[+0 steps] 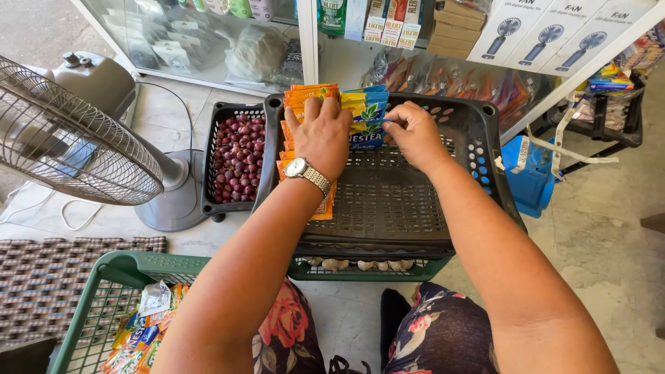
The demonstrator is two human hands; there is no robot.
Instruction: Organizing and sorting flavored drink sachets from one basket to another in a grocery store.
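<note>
The left hand (322, 135) is pressing flat, fingers spread, on glossy orange sachets (305, 97); at three o'clock, the right hand (413, 131) is pinching blue sachets (367, 111) inside the perforated plastic crate (388, 201).

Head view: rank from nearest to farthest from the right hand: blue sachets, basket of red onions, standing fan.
1. Blue sachets: at the right hand's fingertips, in the dark basket.
2. Basket of red onions: on the left, past the left hand.
3. Standing fan: far left.
</note>
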